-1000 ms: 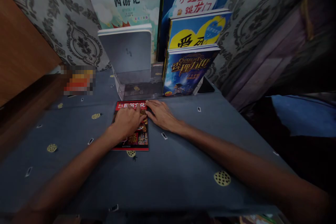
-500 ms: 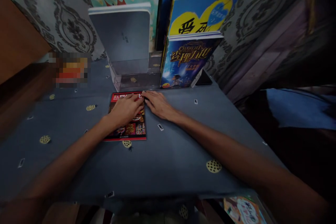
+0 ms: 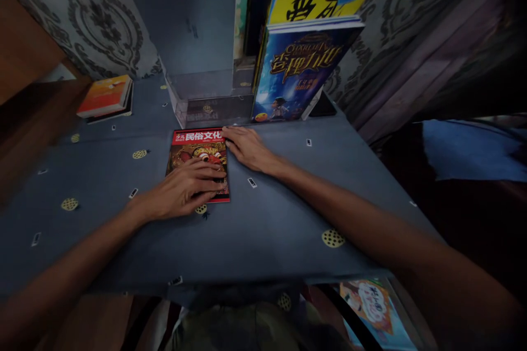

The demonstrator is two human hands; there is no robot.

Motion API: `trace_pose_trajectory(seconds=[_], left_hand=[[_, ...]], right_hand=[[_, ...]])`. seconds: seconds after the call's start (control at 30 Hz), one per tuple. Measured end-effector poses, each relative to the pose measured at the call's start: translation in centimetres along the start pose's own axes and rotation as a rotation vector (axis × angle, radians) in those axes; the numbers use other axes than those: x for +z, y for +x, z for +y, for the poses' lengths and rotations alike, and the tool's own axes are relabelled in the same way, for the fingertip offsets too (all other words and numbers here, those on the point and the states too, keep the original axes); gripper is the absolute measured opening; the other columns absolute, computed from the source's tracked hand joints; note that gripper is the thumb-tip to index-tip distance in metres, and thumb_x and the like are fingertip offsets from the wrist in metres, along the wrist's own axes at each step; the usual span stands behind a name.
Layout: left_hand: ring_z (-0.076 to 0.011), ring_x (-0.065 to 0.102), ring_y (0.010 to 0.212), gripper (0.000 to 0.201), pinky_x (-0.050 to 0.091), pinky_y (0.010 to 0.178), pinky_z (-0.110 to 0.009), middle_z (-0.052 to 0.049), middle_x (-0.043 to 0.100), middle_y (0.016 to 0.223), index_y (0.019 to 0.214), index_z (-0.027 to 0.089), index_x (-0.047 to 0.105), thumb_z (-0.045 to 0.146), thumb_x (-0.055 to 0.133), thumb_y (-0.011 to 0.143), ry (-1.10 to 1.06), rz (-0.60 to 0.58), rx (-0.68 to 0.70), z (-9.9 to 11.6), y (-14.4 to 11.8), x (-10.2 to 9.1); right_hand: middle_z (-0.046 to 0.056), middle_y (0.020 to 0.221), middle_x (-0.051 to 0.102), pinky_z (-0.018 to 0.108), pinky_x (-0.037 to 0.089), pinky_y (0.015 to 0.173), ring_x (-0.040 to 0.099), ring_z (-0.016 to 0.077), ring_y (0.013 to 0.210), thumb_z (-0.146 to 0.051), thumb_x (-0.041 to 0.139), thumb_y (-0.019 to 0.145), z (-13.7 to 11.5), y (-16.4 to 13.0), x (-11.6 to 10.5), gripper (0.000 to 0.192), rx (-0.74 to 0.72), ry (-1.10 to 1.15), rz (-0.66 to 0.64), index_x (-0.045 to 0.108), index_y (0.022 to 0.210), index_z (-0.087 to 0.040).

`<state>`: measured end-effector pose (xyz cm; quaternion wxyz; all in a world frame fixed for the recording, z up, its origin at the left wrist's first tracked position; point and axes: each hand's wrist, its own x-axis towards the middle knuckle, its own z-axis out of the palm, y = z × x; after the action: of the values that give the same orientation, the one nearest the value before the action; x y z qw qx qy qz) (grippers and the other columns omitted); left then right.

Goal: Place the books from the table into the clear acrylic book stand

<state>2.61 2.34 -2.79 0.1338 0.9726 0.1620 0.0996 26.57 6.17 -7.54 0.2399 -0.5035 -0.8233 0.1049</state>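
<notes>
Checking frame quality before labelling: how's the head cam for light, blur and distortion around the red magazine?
Head view: dim overall, corners fall to near black. Wide-angle stretch bends the forearms and table cloth edges. Centre is sharp: the red magazine title reads cleanly, left hand and right hand crisp. Mild glare on the clear stand.

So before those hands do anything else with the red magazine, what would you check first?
1. Red magazine lies flat on the blue cloth: ok.
2. Left hand rests on its lower half: ok.
3. Right hand touches its top right corner: ok.
4. Clear stand behind it has an open front slot: ok.
5. Grip firm enough to lift: cannot tell.
</notes>
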Motion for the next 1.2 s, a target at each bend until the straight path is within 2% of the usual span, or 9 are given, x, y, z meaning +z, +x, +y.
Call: trace_pose_trajectory(seconds=[0.23, 0.43, 0.63, 0.77, 0.93, 1.03, 1.2], left_hand=[[-0.0232, 0.059, 0.13, 0.03, 0.038, 0.117, -0.051, -0.005, 0.069, 0.133, 0.124, 0.028, 0.07, 0.027, 0.053, 0.1, -0.03, 0.069, 0.091, -0.7, -0.7, 0.9], [-0.0235, 0.058, 0.131, 0.028, 0.037, 0.117, -0.05, -0.007, 0.068, 0.134, 0.122, 0.026, 0.071, 0.029, 0.055, 0.099, -0.043, 0.115, 0.103, -0.7, -0.8, 1.3], [-0.0228, 0.062, 0.122, 0.026, 0.043, 0.112, -0.046, -0.007, 0.072, 0.123, 0.118, 0.024, 0.071, 0.035, 0.06, 0.097, -0.013, 0.158, 0.127, -0.3, -0.8, 1.4], [-0.0238, 0.062, 0.124, 0.025, 0.043, 0.114, -0.048, -0.008, 0.073, 0.122, 0.117, 0.022, 0.069, 0.036, 0.062, 0.097, 0.075, 0.175, 0.148, -0.2, -1.0, 1.9], [-0.0236, 0.067, 0.117, 0.024, 0.053, 0.106, -0.044, -0.009, 0.074, 0.118, 0.114, 0.019, 0.069, 0.035, 0.059, 0.099, 0.209, 0.207, 0.164, 0.2, -1.2, 2.1], [-0.0222, 0.069, 0.115, 0.022, 0.056, 0.104, -0.04, -0.008, 0.075, 0.118, 0.113, 0.018, 0.069, 0.032, 0.058, 0.099, 0.283, 0.22, 0.17, 0.7, -1.3, 2.1], [-0.0211, 0.07, 0.115, 0.021, 0.058, 0.102, -0.036, -0.008, 0.076, 0.117, 0.114, 0.016, 0.069, 0.025, 0.058, 0.099, 0.343, 0.241, 0.197, 1.2, -1.3, 1.8]], right_hand=[[0.013, 0.153, 0.053, 0.054, 0.036, 0.117, 0.045, 0.0294, 0.144, -0.024, 0.041, 0.102, -0.6, -1.4, -0.1, 0.043, -0.033, -0.053, -0.029, 0.056, 0.142, -0.016], [0.012, 0.148, 0.058, 0.055, 0.042, 0.114, 0.046, 0.0282, 0.144, -0.024, 0.043, 0.103, -3.1, -6.7, -0.8, 0.042, -0.17, -0.02, -0.065, 0.057, 0.141, -0.018], [0.012, 0.135, 0.068, 0.053, 0.051, 0.108, 0.057, 0.0277, 0.134, -0.023, 0.045, 0.103, -5.1, -10.3, -1.7, 0.036, -0.343, 0.03, -0.025, 0.065, 0.132, -0.017], [0.012, 0.127, 0.073, 0.051, 0.055, 0.103, 0.062, 0.0269, 0.124, -0.021, 0.049, 0.101, -5.6, -10.6, -2.0, 0.032, -0.421, 0.068, -0.014, 0.069, 0.125, -0.017], [0.011, 0.121, 0.075, 0.048, 0.057, 0.1, 0.065, 0.0244, 0.116, -0.02, 0.051, 0.101, -5.4, -10.5, -2.0, 0.028, -0.443, 0.175, 0.007, 0.072, 0.12, -0.017], [0.01, 0.117, 0.076, 0.046, 0.057, 0.099, 0.066, 0.0229, 0.113, -0.02, 0.052, 0.101, -5.3, -10.4, -2.0, 0.028, -0.41, 0.288, 0.024, 0.071, 0.12, -0.019], [0.011, 0.118, 0.073, 0.042, 0.056, 0.095, 0.064, 0.0219, 0.113, -0.018, 0.048, 0.1, -5.3, -10.4, -2.6, 0.036, -0.304, 0.379, -0.006, 0.064, 0.132, -0.02]])
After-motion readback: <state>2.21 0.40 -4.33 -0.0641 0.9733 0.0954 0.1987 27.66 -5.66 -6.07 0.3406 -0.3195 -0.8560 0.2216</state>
